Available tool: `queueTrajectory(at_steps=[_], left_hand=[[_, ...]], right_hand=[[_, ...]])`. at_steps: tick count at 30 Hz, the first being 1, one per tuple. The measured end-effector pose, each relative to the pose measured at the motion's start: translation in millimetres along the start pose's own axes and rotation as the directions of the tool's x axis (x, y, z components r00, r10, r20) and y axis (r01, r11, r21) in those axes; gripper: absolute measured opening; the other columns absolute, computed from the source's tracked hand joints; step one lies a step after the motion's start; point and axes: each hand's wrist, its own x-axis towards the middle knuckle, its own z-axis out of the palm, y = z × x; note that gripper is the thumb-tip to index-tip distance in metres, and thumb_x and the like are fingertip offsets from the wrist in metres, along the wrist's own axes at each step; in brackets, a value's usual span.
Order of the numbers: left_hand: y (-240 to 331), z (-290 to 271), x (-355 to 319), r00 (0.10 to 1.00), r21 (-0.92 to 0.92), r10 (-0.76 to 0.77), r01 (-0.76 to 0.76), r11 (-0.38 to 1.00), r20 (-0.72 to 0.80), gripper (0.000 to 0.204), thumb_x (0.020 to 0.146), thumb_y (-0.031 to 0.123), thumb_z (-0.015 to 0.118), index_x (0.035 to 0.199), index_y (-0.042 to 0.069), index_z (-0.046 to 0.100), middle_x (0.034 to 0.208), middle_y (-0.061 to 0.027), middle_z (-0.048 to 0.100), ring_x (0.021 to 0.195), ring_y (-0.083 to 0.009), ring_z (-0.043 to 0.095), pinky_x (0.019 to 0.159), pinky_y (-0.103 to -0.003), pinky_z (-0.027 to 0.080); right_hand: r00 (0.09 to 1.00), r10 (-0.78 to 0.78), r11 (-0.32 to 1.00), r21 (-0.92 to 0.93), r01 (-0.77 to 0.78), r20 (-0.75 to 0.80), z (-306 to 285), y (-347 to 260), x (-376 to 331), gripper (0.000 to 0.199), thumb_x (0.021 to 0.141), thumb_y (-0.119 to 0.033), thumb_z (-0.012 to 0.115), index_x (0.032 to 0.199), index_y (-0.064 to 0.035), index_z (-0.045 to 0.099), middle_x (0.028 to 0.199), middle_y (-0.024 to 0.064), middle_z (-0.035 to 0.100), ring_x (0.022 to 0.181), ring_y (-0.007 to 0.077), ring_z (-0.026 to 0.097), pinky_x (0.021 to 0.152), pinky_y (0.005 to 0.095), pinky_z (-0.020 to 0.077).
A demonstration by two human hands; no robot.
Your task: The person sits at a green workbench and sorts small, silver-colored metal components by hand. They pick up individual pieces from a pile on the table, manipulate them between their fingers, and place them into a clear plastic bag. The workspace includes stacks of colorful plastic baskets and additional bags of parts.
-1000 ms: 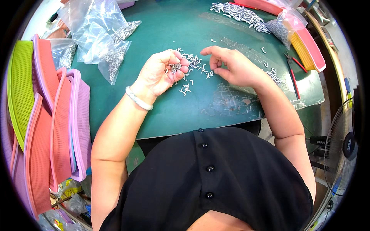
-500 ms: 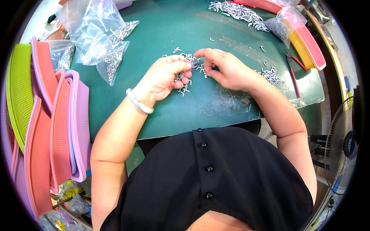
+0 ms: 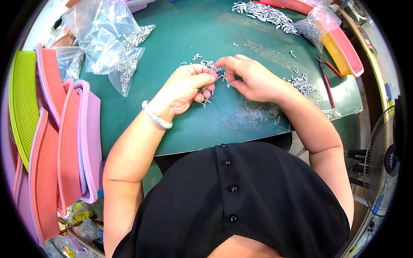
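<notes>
My left hand [image 3: 188, 87], a pale bangle at its wrist, is closed round several small silver hook-shaped metal pieces [image 3: 202, 89]. Thumb and forefinger meet at the front of that hand; whether a piece sits between the tips is too small to tell. My right hand [image 3: 254, 78] reaches in from the right with curved fingers, its forefinger apart from the thumb. Nothing shows in its grip. Its forefinger tip touches or nearly touches a loose heap of the same metal pieces [image 3: 211, 64], spread between both hands on the green tabletop [image 3: 185, 133].
Clear plastic bags [image 3: 105, 38] of metal parts lie far left, beside stacked plastic baskets [image 3: 45, 163]. A small heap [image 3: 302, 84] and red-handled pliers [image 3: 329, 81] lie right. Larger silver parts [image 3: 266, 16] are piled at the back near baskets [image 3: 337, 51]. A fan [image 3: 378, 163] stands right.
My left hand has turned slightly, its thumb now pressed over the forefinger and its fingers curled further round the pieces. My right hand has barely shifted, its forefinger still at the heap.
</notes>
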Motion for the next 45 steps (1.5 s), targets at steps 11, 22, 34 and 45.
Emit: queueTrajectory(at_steps=[11, 22, 34, 45], left_hand=[[1.5, 6.6, -3.4, 1.000, 0.073, -0.017, 0.019, 0.997, -0.018, 0.012, 0.081, 0.009, 0.057, 0.089, 0.000, 0.057, 0.070, -0.0039, 0.055, 0.055, -0.0075, 0.051, 0.041, -0.017, 0.037], [-0.6, 6.5, -3.3, 1.000, 0.046, -0.007, 0.008, 0.999, -0.023, 0.012, 0.082, 0.010, 0.058, 0.088, 0.000, 0.057, 0.069, -0.0038, 0.055, 0.054, -0.0072, 0.050, 0.041, -0.017, 0.036], [-1.1, 5.3, -2.7, 1.000, 0.013, 0.003, -0.003, 1.000, -0.013, 0.011, 0.084, 0.011, 0.056, 0.087, 0.000, 0.058, 0.069, -0.0028, 0.056, 0.054, -0.0056, 0.049, 0.041, -0.015, 0.036], [3.4, -3.8, 0.7, 1.000, -0.160, -0.022, 0.018, 0.987, -0.021, 0.007, 0.082, 0.006, 0.046, 0.085, 0.001, 0.051, 0.072, -0.0067, 0.053, 0.056, -0.0093, 0.048, 0.039, -0.017, 0.035]], right_hand=[[0.993, -0.046, 0.991, 0.118, 0.059, -0.105, 2.8, -6.1, -0.1, 0.042, 0.074, 0.003, 0.052, 0.115, -0.0012, 0.045, 0.075, 0.0068, 0.052, 0.079, 0.0243, 0.051, 0.072, 0.0350, 0.0430], [0.987, 0.035, 0.938, 0.345, 0.021, -0.155, 2.3, -11.1, 2.8, 0.040, 0.076, 0.004, 0.051, 0.115, -0.0030, 0.045, 0.077, 0.0074, 0.055, 0.074, 0.0231, 0.056, 0.071, 0.0329, 0.0454], [0.988, 0.016, 0.940, 0.338, 0.037, -0.154, 1.9, -7.6, 2.5, 0.044, 0.074, 0.006, 0.052, 0.116, -0.0037, 0.044, 0.076, 0.0078, 0.057, 0.072, 0.0218, 0.057, 0.069, 0.0316, 0.0457], [0.999, 0.035, 0.970, 0.240, -0.033, -0.006, 4.1, -9.2, 0.9, 0.054, 0.066, 0.004, 0.059, 0.117, -0.0016, 0.041, 0.075, 0.0065, 0.058, 0.082, 0.0266, 0.057, 0.077, 0.0360, 0.0438]])
